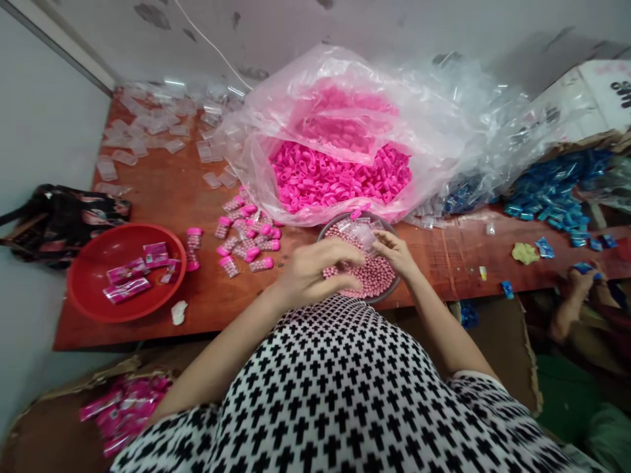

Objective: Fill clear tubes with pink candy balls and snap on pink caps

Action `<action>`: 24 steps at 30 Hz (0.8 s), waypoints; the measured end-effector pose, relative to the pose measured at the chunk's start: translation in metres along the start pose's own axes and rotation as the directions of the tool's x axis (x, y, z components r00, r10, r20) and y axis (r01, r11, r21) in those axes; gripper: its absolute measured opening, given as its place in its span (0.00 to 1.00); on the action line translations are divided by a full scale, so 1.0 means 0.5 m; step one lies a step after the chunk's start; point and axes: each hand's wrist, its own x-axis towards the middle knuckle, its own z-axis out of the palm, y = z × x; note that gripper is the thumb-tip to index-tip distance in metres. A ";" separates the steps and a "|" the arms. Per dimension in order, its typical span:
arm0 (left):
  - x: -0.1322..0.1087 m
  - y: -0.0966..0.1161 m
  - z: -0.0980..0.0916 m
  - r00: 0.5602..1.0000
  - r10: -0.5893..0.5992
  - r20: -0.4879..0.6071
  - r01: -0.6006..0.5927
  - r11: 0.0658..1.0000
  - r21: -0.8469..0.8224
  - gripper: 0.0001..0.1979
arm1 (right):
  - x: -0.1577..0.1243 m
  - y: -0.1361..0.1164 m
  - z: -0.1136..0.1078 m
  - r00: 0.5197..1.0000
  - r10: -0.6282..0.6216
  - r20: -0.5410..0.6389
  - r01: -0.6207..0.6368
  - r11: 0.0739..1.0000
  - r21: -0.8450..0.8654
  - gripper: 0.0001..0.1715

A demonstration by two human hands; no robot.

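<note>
Right hand (392, 253) — narrow pinch on a clear plastic tube (362, 235); left hand (308, 272) curled, fingertips near it — both directly above a round tray (340, 219) of pink pellets (374, 276).

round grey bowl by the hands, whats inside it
The round grey bowl holds small round pink beads, with clear plastic pieces on top. The left hand and right hand hide part of it, and the beads cover its bottom.
</note>
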 end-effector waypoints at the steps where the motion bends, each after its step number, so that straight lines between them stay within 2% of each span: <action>1: 0.018 -0.002 0.019 0.995 0.086 0.052 -0.090 0.993 0.073 0.21 | -0.008 -0.007 0.008 0.999 0.001 0.051 0.000 1.000 -0.014 0.24; 3: 0.047 -0.012 0.068 0.954 0.245 0.170 -0.283 0.926 0.251 0.24 | -0.021 -0.018 0.022 0.985 0.017 0.170 -0.009 0.999 -0.046 0.20; 6: 0.065 -0.036 0.136 0.932 0.240 0.271 -0.340 0.837 0.428 0.22 | -0.036 -0.024 0.031 0.961 0.077 0.265 -0.065 0.996 -0.053 0.18; 8: 0.062 -0.055 0.155 0.923 0.193 0.332 -0.341 0.811 0.475 0.19 | -0.043 -0.025 0.022 0.946 0.154 0.285 -0.142 0.988 -0.061 0.20; 10: 0.050 -0.080 0.153 0.927 0.126 0.353 -0.301 0.812 0.501 0.16 | -0.049 -0.027 0.001 0.925 0.234 0.300 -0.215 0.972 -0.096 0.21; 13: 0.030 -0.121 0.135 0.970 0.019 0.241 -0.145 0.841 0.521 0.15 | -0.051 -0.027 -0.037 0.933 0.266 0.243 -0.246 0.963 -0.111 0.20; 16: 0.020 -0.151 0.138 0.993 0.006 0.114 -0.052 0.913 0.405 0.20 | -0.045 -0.017 -0.054 0.961 0.237 0.146 -0.234 0.972 -0.032 0.23; 20: 0.029 -0.148 0.176 0.998 -0.053 0.047 0.047 0.991 0.123 0.20 | -0.032 0.009 -0.036 0.976 0.197 0.088 -0.201 0.979 0.035 0.31; 22: 0.038 -0.135 0.195 0.989 -0.145 0.031 0.147 0.988 -0.047 0.17 | -0.026 0.026 -0.017 0.988 0.145 0.045 -0.147 0.989 0.035 0.32; 24: 0.044 -0.122 0.214 0.959 -0.279 0.040 0.280 0.924 -0.261 0.14 | -0.021 0.046 0.005 0.996 0.074 -0.046 -0.072 0.996 0.044 0.30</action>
